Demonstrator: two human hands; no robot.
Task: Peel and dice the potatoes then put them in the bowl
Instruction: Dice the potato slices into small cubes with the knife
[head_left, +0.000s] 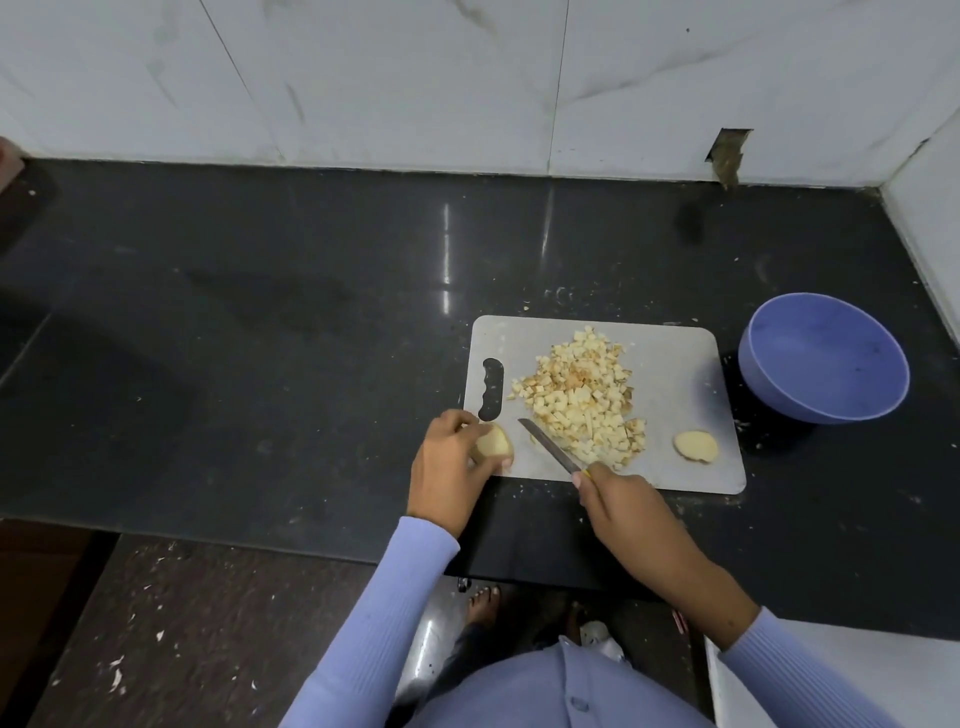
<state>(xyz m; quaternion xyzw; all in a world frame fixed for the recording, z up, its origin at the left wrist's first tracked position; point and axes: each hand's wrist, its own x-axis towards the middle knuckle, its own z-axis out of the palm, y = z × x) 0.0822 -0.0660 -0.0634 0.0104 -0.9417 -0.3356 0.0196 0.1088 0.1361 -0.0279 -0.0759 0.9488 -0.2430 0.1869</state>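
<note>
A grey cutting board (685, 374) lies on the black counter with a heap of diced potato (582, 395) in its middle. My left hand (449, 465) grips a peeled potato piece (493, 441) at the board's near left corner. My right hand (618, 499) holds a knife (550, 447) by its handle, the blade pointing up-left along the near edge of the heap. A flat potato slice (696, 445) rests near the board's right corner. The purple bowl (826, 358) stands right of the board, with nothing visible inside.
The black counter (260, 338) stretches left and back to a white tiled wall (415, 78). A side wall (930, 208) closes the right end behind the bowl. Potato scraps dot the counter around the board and the floor (182, 623) below.
</note>
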